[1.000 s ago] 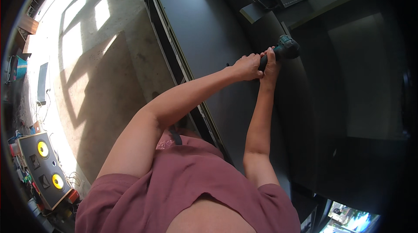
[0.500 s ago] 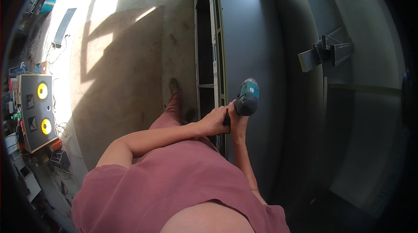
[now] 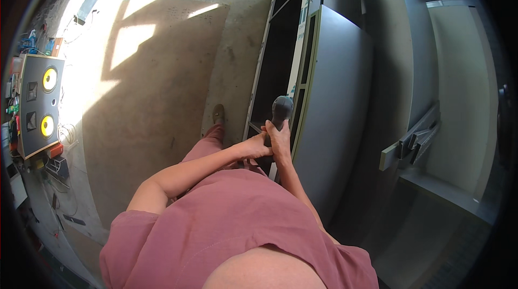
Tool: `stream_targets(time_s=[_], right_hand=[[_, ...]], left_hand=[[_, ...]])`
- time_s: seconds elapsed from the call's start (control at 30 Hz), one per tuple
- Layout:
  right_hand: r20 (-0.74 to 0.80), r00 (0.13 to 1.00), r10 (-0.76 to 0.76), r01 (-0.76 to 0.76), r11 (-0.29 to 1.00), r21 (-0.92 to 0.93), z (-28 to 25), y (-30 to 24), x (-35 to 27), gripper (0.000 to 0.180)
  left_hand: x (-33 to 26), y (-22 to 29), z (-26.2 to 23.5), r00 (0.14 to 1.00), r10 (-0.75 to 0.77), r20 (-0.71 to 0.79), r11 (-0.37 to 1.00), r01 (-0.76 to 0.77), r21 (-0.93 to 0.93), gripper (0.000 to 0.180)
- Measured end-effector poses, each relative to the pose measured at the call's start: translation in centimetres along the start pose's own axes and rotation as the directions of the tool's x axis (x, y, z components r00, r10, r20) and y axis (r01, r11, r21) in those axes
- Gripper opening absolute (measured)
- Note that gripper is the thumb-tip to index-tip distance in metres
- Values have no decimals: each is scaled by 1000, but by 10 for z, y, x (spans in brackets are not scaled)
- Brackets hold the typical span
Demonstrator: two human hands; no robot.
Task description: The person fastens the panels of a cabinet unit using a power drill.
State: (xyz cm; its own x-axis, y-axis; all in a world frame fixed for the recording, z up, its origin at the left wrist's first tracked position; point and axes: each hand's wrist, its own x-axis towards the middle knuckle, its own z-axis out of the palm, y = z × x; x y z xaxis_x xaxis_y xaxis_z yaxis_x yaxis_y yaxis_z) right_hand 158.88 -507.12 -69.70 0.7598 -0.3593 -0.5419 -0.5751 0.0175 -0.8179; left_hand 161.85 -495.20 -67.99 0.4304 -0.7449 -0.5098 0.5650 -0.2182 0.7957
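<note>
A cordless drill [image 3: 282, 107] points away from me, its dark rounded back end toward my view. My right hand [image 3: 279, 140] is wrapped round its handle. Close against it, my left hand [image 3: 256, 147] is closed at the drill's dark lower end, which the fingers mostly hide. Both hands are above the near part of a long open cabinet carcass [image 3: 298, 68] with dark compartments. A large grey panel [image 3: 340, 73] lies along the carcass's right side. The drill's tip is hidden behind its body.
Several short offcuts [image 3: 413, 140] lie stacked at the right, near larger grey panels [image 3: 461, 84]. On the left stands a speaker box [image 3: 42, 105] with yellow cones, beside cables and clutter. A brown sheet [image 3: 162, 84] covers part of the sunlit floor [image 3: 243, 24].
The drill and both hands have moved left, from over the grey panel to over the open carcass. The drill's teal side has turned out of sight. My view has shifted too.
</note>
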Motion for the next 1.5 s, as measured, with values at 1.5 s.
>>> stream_targets(time_s=[1.5], right_hand=[[-279, 927, -251, 339, 879, 335, -15, -255, 320, 47]], left_hand=[[254, 285, -172, 993, 119, -7, 781, -90, 617, 79]])
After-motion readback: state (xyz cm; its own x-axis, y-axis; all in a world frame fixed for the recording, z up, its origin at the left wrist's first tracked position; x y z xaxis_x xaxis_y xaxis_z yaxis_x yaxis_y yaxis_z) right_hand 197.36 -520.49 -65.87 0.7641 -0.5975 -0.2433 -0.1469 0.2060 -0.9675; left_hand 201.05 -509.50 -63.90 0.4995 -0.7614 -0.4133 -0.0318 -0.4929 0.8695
